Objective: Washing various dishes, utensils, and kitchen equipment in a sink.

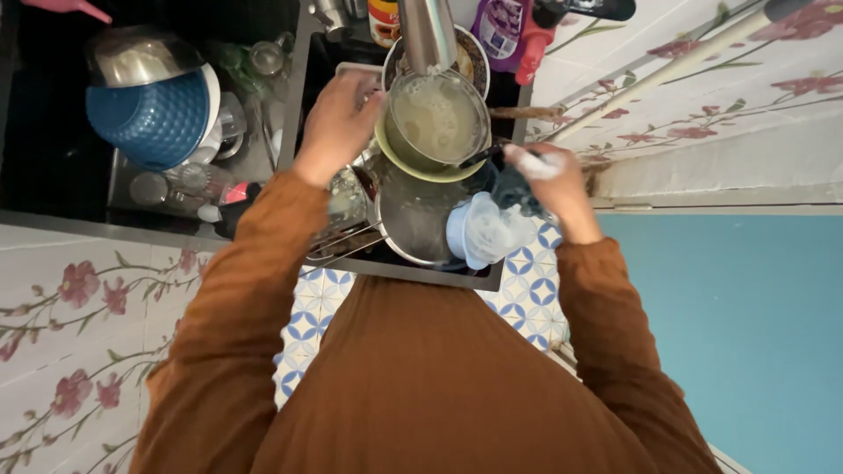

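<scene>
Top middle of the frame, the left hand [338, 123] is clamped on the rim of a round steel pot [436, 118] full of cloudy water, sitting in a pale green bowl [413, 162] under the shiny tap [428, 33]. Just right of it, the right hand [549, 180] is closed around a dark, sudsy sponge [516, 189], almost touching the pot's black handle. Below them sit a steel pan [413, 219] and a frosted light-blue plastic cup [483, 230] in the sink [404, 268], with a bumpy blue bowl [149, 118] at upper left.
</scene>
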